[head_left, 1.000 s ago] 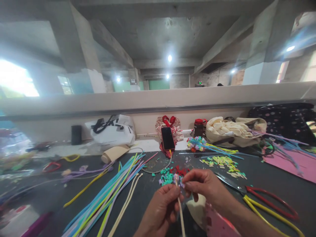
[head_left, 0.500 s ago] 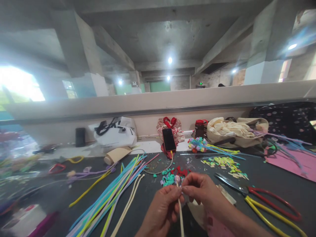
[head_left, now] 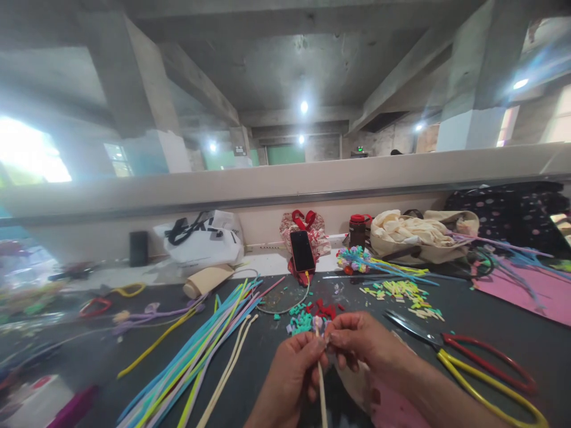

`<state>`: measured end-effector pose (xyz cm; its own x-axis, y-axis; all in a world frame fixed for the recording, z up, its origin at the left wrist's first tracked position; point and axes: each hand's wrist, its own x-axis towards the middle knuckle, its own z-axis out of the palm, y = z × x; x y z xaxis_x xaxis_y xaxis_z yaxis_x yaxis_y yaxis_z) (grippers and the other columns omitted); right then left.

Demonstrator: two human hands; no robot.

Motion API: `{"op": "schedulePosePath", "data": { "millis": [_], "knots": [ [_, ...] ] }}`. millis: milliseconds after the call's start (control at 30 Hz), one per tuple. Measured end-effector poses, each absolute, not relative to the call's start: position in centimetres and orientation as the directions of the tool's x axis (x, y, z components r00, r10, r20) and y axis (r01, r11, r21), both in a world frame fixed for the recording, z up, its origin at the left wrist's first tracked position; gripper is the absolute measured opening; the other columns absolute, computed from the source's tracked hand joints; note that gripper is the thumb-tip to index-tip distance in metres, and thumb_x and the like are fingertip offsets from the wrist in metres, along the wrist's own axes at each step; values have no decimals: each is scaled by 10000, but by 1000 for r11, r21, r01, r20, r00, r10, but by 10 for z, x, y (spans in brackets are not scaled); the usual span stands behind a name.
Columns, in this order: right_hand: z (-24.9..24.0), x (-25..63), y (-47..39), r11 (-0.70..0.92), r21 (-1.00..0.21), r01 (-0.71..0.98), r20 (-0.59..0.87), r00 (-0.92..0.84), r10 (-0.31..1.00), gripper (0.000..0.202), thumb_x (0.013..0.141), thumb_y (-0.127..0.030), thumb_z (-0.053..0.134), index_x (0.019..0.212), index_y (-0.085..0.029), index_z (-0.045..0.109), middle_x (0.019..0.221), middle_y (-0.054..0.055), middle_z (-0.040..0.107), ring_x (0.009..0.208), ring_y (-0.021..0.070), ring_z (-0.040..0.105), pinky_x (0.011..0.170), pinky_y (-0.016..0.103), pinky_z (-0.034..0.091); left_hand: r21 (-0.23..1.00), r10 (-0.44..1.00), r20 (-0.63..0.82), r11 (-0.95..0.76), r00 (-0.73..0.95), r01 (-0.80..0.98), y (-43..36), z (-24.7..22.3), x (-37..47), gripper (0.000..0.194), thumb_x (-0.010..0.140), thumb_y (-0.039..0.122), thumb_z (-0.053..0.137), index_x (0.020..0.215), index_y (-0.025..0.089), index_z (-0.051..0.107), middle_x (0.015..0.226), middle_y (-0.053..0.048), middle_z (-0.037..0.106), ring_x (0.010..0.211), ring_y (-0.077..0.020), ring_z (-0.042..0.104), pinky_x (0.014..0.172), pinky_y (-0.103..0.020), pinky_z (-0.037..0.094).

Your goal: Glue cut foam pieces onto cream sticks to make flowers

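Note:
My left hand [head_left: 297,368] is closed around a thin cream stem [head_left: 322,395], which runs down toward me. At the stem's upper end sits a small pale pink-lilac piece [head_left: 317,324]. Thumb and forefinger of my right hand [head_left: 366,342] are pinched together right beside that end, touching my left fingertips; whatever they hold is too small to make out. Just beyond my hands lie small teal pieces [head_left: 300,323] and red pieces [head_left: 324,309]. Large scissors [head_left: 439,343] with one red and one yellow handle lie to the right of my right hand.
Long coloured stems [head_left: 191,351] and cream stems [head_left: 232,365] lie to the left. Yellow-green bits [head_left: 404,291] are scattered at the right, near a bundle of flower-tipped stems [head_left: 354,260]. A phone [head_left: 302,251] on a cable leans at the back beside a red-lidded bottle [head_left: 357,232].
The whole view has shifted slightly, so things appear a little further left. My hands stay together at the stem's tip, with only small finger movement.

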<state>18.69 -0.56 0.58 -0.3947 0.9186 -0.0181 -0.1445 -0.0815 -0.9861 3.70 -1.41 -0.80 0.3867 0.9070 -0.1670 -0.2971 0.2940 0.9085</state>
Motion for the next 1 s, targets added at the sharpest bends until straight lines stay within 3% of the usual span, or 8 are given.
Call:
{"op": "schedulePosePath", "data": {
  "millis": [200, 400, 667, 1000],
  "knots": [
    [8, 186, -7, 117, -992, 52, 101, -232, 967, 148, 668, -268, 607, 733, -137, 628, 551, -25, 575, 456, 82, 514, 376, 159, 318, 823, 858, -264, 438, 440, -360, -14, -3, 35, 323, 547, 387, 695, 565, 127, 503, 380, 74, 405, 299, 3, 290, 307, -120, 184],
    [7, 183, -12, 226, -962, 156, 179, -264, 948, 85, 705, -220, 553, 675, -145, 580, 530, -41, 544, 466, 73, 509, 400, 152, 332, 829, 861, -268, 435, 431, -352, -13, -5, 34, 319, 537, 378, 696, 550, 123, 503, 382, 70, 418, 298, 1, 311, 307, -122, 189],
    [29, 212, -5, 390, -845, 366, 289, -302, 909, 132, 758, -231, 504, 700, -151, 591, 554, -31, 534, 500, 81, 494, 457, 171, 357, 945, 916, -267, 310, 300, -103, -18, -1, 36, 279, 542, 378, 654, 541, 159, 482, 340, 62, 470, 224, -15, 272, 263, -147, 151],
    [30, 215, -7, 558, -668, 493, 361, -441, 821, 128, 773, -239, 534, 698, -177, 618, 666, -15, 569, 612, 99, 509, 569, 196, 367, 962, 891, -272, 249, 363, 109, -15, -5, 34, 181, 582, 317, 559, 509, 162, 499, 301, 61, 439, 201, -34, 265, 248, -155, 155]
  ]
}}
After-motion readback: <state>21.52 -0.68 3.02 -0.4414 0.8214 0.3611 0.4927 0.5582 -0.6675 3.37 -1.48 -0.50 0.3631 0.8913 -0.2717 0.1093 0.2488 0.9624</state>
